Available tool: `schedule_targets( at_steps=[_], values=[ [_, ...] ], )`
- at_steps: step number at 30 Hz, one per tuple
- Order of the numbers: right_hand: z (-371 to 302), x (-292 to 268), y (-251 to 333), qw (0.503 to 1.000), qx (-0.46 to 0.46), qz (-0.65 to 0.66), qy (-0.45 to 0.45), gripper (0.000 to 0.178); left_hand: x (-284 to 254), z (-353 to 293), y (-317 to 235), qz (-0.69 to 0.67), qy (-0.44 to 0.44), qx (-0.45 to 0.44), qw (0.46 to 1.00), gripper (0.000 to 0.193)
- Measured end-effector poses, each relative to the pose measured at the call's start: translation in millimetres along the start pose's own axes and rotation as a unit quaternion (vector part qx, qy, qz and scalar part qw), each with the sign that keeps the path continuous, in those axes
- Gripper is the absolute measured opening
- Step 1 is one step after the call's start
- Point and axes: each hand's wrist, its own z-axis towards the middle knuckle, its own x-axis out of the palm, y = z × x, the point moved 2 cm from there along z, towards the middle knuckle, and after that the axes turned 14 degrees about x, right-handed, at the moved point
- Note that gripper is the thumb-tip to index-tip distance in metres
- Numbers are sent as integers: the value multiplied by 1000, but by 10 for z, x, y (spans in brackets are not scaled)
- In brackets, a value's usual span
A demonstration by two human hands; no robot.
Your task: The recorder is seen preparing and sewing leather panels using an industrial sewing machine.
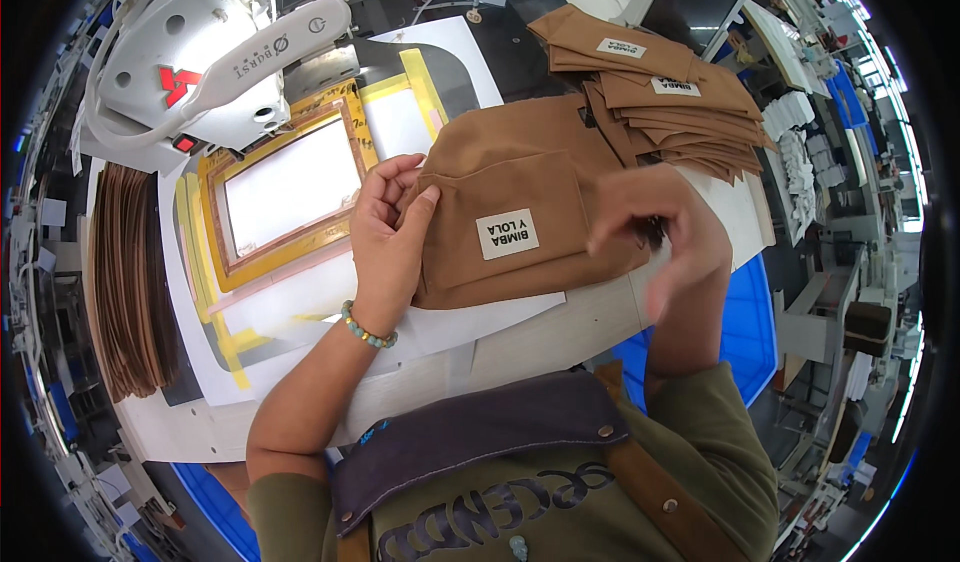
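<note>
Brown fabric panel lying crosswise between the two hands

The pale worktable is spreading beneath everything, with a white machine head standing at its far left. Nearer in, a yellow-edged frame is lying to the left of the panel, and a stack of brown fabric pieces is sitting beyond it to the right.

The panel itself is resting directly in front of the person, its longer axis running from side to side, almost from hand to hand. The left hand is plainly the closer one: it is pinching the panel's left edge, thumb laid over the face and fingers curling at the border. The right hand is hanging over the opposite end, blurred, its fingers bending inward; whether it is gripping or even touching the cloth cannot be told.

The patch pocket is facing upward between them. Smallest of all, the white label is sitting on the pocket, its long side rising slightly toward the right hand.
</note>
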Motion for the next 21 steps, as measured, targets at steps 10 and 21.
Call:
schedule_targets(
  at_steps=[10,21],
  values=[
    [544,-493,-949,853,239,-302,-351,39,20,22,-74,-17,11,-19,1000,28],
    [-805,-529,635,830,-222,-247,-449,10,211,324,-1053,374,219,552,713,36]
  ],
)
